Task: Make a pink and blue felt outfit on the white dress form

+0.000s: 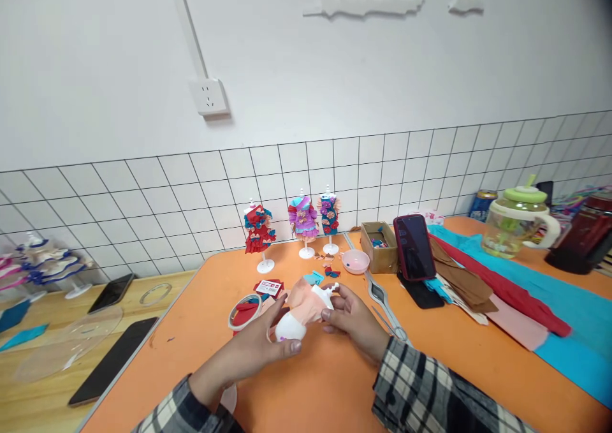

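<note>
A small white dress-form mannequin (pixel 291 328) lies tilted between my hands, with peach crepe paper (pixel 306 308) around its middle. My left hand (pixel 261 344) cups the white lower end, thumb stretched along the near side and other fingers partly hidden behind it. At the neck end, my right hand (pixel 351 318) pinches the form and the paper edge between thumb and fingers. Just left of the form are a roll of tape (pixel 245 312) and red paper pieces. A round clear-white base (pixel 229 397) shows partly below my left wrist.
Three dressed mini mannequins (pixel 258 229) stand at the back. To the right are a pink bowl (pixel 355 268), a cardboard box (pixel 385 262), scissors (pixel 382 296), a propped phone (pixel 414 248), crepe paper strips (pixel 521 312) and a lidded jug (pixel 514 226). A tablet (pixel 112 359) lies left.
</note>
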